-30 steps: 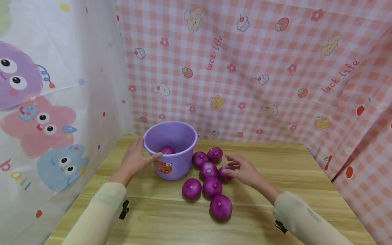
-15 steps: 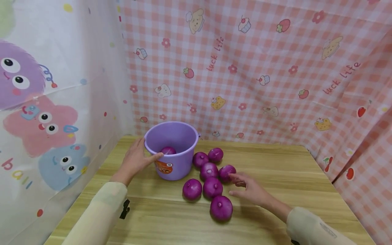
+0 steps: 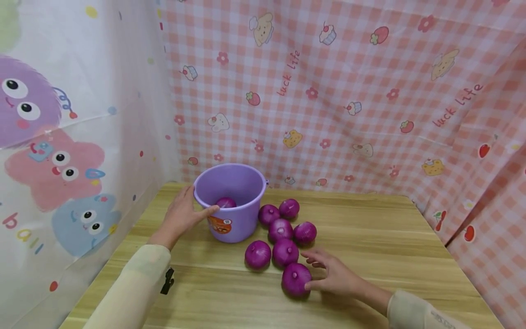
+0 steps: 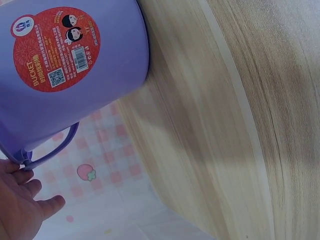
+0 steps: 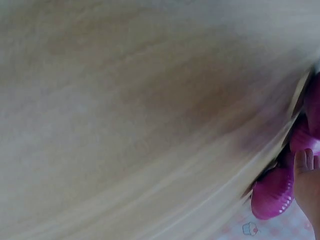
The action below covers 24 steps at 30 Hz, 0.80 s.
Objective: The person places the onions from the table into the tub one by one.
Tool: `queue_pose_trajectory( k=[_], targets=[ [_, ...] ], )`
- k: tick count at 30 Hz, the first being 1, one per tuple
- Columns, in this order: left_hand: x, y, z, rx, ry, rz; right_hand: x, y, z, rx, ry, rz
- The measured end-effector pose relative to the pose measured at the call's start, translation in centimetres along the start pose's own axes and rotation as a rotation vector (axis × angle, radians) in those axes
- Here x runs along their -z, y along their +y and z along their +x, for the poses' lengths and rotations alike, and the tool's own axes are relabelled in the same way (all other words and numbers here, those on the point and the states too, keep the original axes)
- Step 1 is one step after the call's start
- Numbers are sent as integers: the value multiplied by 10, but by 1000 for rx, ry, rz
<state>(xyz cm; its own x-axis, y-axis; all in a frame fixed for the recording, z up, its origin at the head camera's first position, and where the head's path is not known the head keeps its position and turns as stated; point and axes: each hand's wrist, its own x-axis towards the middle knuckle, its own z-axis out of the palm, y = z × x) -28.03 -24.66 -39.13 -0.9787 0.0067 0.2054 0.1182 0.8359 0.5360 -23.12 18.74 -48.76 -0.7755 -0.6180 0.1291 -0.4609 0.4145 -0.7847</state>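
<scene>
My left hand [image 3: 178, 217] rests at the left side of a purple bucket [image 3: 238, 224], thumb laid on the front rim and fingers extended. In the left wrist view its fingertips touch the rim beside the handle [image 4: 59, 150]. Inside the bucket lies a red onion [image 3: 226, 202]. My right hand [image 3: 339, 276], fingers spread and slightly bent, is at the right side of the nearest red onion [image 3: 296, 278], thumb tip against it. Just behind are another onion [image 3: 285, 252] and one to its left [image 3: 257, 254]. The right wrist view shows that hand [image 5: 307, 187] overlapping blurred onions [image 5: 272, 195].
Behind these, several more red onions [image 3: 281, 230] cluster right of the bucket on the wood-grain table [image 3: 370, 228]. A pink checked cloth [image 3: 312, 114] hangs along the back and right, and a white cartoon-print cloth [image 3: 123, 82] on the left.
My right hand has come away from the rightmost onion and moved toward me to the nearest onion. My left hand, the bucket and the onions stay in place.
</scene>
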Motion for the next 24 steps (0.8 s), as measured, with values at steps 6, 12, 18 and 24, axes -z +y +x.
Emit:
queue_pose_trajectory(
  k=[6,12,18,24],
  targets=[
    [0,-2,1,-4,2,-4,-9,-1,-2,22,-26,12],
    [0,-2,1,-1,0,-11,-13,-2,-1,42,-48,-21],
    [1,0,0,10,-11,-9,-15,-2,-1,21,-60,-28],
    [1,-2,0,10,-8,-15,-16,2,0,18,-60,-72]
  ],
)
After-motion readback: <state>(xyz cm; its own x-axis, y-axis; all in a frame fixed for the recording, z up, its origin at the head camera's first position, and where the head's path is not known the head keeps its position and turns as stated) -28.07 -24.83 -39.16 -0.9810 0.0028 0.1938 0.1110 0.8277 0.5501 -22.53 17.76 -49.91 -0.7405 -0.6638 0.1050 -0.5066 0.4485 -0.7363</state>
